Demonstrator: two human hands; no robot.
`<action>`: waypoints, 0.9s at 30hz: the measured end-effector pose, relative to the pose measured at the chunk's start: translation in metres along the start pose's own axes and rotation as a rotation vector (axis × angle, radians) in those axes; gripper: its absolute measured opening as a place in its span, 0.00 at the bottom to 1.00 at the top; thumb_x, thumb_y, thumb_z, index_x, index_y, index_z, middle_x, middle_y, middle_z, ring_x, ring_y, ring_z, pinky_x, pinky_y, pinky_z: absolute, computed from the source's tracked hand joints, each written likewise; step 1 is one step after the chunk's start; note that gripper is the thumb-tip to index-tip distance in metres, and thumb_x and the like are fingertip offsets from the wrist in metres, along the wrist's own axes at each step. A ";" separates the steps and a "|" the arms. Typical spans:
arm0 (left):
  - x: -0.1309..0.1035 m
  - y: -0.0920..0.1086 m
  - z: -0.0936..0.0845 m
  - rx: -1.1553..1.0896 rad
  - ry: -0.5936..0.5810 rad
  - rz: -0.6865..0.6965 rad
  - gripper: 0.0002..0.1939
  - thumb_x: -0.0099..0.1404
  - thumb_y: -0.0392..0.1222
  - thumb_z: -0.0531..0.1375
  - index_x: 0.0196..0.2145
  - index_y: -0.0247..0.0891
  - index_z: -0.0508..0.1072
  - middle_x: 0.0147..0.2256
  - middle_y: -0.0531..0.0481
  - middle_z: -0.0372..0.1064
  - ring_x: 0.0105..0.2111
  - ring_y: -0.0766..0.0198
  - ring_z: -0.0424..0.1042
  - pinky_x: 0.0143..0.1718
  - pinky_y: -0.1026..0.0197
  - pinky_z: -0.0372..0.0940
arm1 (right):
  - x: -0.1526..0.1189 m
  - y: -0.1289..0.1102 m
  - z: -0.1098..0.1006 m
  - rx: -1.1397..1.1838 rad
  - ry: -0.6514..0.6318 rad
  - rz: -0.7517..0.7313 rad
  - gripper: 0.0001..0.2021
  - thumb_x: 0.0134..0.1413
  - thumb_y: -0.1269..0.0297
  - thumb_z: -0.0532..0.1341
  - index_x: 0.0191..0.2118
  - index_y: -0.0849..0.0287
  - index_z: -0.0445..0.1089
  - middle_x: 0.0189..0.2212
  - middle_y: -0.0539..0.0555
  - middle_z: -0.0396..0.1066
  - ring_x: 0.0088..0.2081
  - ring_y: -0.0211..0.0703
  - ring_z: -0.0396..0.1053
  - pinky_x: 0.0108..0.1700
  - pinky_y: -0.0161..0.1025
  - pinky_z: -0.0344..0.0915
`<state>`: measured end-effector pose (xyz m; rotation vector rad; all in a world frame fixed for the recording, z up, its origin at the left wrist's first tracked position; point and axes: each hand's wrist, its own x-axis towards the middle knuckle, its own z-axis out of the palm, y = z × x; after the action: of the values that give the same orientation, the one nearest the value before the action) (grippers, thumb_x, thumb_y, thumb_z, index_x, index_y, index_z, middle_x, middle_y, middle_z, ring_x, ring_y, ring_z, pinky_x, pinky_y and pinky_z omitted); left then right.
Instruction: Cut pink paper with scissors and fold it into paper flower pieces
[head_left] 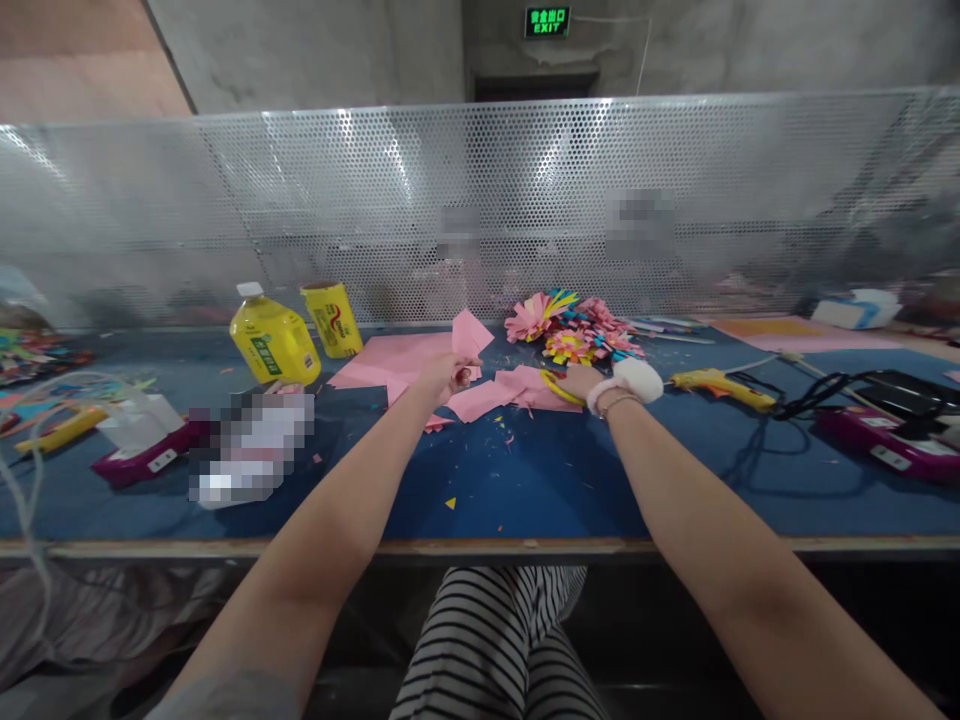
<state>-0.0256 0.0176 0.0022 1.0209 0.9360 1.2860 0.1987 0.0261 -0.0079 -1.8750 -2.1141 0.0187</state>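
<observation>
Pinched in the fingers of my left hand (450, 375) is a piece of pink paper (471, 335), its upper part standing up from the table. My right hand (581, 383) is closed around yellow-handled scissors (556, 386); the blades cannot be made out. Cut pink paper strips (487, 398) lie between the two hands. A larger pink sheet (375, 362) spreads out behind and left of my left hand. Beyond my right hand sits a pile of fringed paper flowers (566, 330) in pink, yellow and blue.
A bottle of yellow liquid (274, 338) and a yellow packet (332, 320) stand at back left. On the right lie a yellow glue gun (724, 388), black cables and a purple power strip (889, 445). A perforated metal screen (405, 210) closes off the table's back.
</observation>
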 end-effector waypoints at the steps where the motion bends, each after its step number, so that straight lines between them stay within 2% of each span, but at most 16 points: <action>1: 0.001 0.000 0.000 -0.006 0.039 0.028 0.03 0.47 0.28 0.53 0.19 0.32 0.63 0.15 0.55 0.54 0.14 0.77 0.52 0.15 0.72 0.50 | -0.001 -0.002 -0.002 0.031 0.011 -0.014 0.20 0.50 0.54 0.51 0.38 0.65 0.70 0.34 0.63 0.71 0.40 0.46 0.67 0.40 0.35 0.59; 3: 0.002 0.001 0.000 -0.024 0.114 0.101 0.04 0.47 0.28 0.54 0.20 0.33 0.61 0.16 0.56 0.57 0.14 0.78 0.50 0.15 0.72 0.50 | -0.004 -0.012 -0.006 0.118 0.047 -0.084 0.19 0.52 0.53 0.49 0.36 0.63 0.69 0.34 0.61 0.70 0.38 0.45 0.67 0.38 0.35 0.59; 6: 0.003 0.001 -0.003 -0.045 0.181 0.205 0.05 0.48 0.33 0.57 0.22 0.34 0.60 0.17 0.56 0.59 0.15 0.78 0.52 0.18 0.71 0.54 | -0.013 -0.033 -0.008 0.318 0.094 -0.049 0.20 0.49 0.50 0.51 0.32 0.64 0.66 0.30 0.59 0.69 0.32 0.43 0.66 0.34 0.34 0.59; 9: 0.003 0.003 -0.005 -0.072 0.215 0.263 0.07 0.49 0.37 0.59 0.22 0.34 0.62 0.17 0.54 0.61 0.17 0.76 0.57 0.22 0.69 0.58 | -0.019 -0.048 -0.004 0.472 0.047 -0.139 0.20 0.48 0.48 0.52 0.33 0.63 0.63 0.29 0.56 0.67 0.29 0.39 0.64 0.32 0.33 0.58; 13: 0.000 0.006 -0.003 -0.121 0.241 0.269 0.05 0.50 0.35 0.58 0.23 0.33 0.63 0.19 0.52 0.64 0.19 0.73 0.62 0.26 0.65 0.62 | -0.023 -0.055 0.001 0.490 0.046 -0.172 0.21 0.46 0.47 0.53 0.33 0.63 0.62 0.28 0.55 0.66 0.29 0.38 0.62 0.32 0.33 0.58; 16: -0.003 0.009 0.000 -0.123 0.246 0.264 0.03 0.51 0.33 0.57 0.25 0.32 0.64 0.21 0.50 0.67 0.21 0.71 0.65 0.29 0.63 0.63 | -0.024 -0.055 0.000 0.490 -0.020 -0.219 0.21 0.46 0.46 0.53 0.31 0.64 0.63 0.28 0.56 0.66 0.29 0.40 0.63 0.33 0.34 0.58; 19: -0.007 0.012 0.002 -0.136 0.227 0.278 0.02 0.51 0.32 0.56 0.26 0.32 0.65 0.21 0.49 0.67 0.21 0.71 0.67 0.31 0.63 0.64 | -0.025 -0.055 -0.002 0.480 -0.094 -0.244 0.22 0.46 0.45 0.53 0.31 0.63 0.65 0.27 0.57 0.67 0.29 0.42 0.64 0.33 0.35 0.57; 24: -0.008 0.011 0.002 -0.138 0.133 0.307 0.03 0.49 0.32 0.57 0.25 0.31 0.66 0.22 0.49 0.68 0.21 0.71 0.67 0.29 0.64 0.63 | -0.023 -0.056 0.005 0.420 -0.085 -0.355 0.20 0.46 0.47 0.53 0.26 0.62 0.65 0.25 0.55 0.67 0.28 0.41 0.63 0.32 0.34 0.55; 27: -0.010 0.011 0.005 -0.104 0.062 0.295 0.04 0.47 0.33 0.58 0.24 0.31 0.65 0.20 0.49 0.67 0.18 0.72 0.64 0.26 0.65 0.62 | -0.021 -0.056 0.009 0.521 -0.088 -0.377 0.20 0.44 0.47 0.55 0.26 0.62 0.65 0.23 0.53 0.65 0.26 0.38 0.61 0.30 0.34 0.56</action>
<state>-0.0250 0.0078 0.0138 1.0700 0.7749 1.6020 0.1448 -0.0003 -0.0088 -1.1866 -2.2103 0.5203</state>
